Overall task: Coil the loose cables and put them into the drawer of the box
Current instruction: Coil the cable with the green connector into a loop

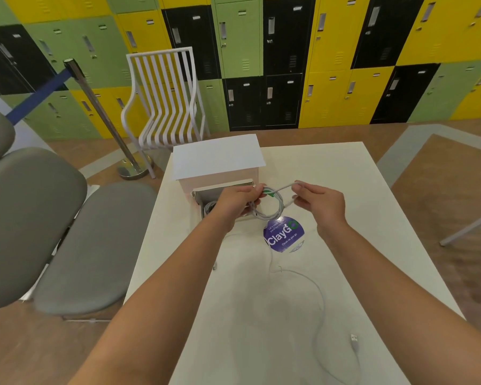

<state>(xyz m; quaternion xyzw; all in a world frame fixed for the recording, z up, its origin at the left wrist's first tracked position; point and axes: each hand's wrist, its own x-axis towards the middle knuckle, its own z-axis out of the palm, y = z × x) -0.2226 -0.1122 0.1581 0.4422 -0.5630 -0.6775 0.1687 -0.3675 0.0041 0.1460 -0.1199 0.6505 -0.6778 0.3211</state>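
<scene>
- left hand (235,201) pinches the coiled cable (267,208) right over the open drawer (206,202) at 12 o'clock, handy for dropping it in
- right hand (318,202) pinches the cable's free end, probably feeding another loop
- drawer already has a pale coil inside
- another loose cable (321,304) snakes toward 5 o'clock on the smooth white table (372,218), thin, floppy, USB plug on the end

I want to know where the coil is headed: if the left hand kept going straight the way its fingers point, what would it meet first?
Most likely the white box. The left hand grips the coiled cable over the open drawer, fingers aimed forward at the box front above it. Depth is unclear from this single view.
</scene>
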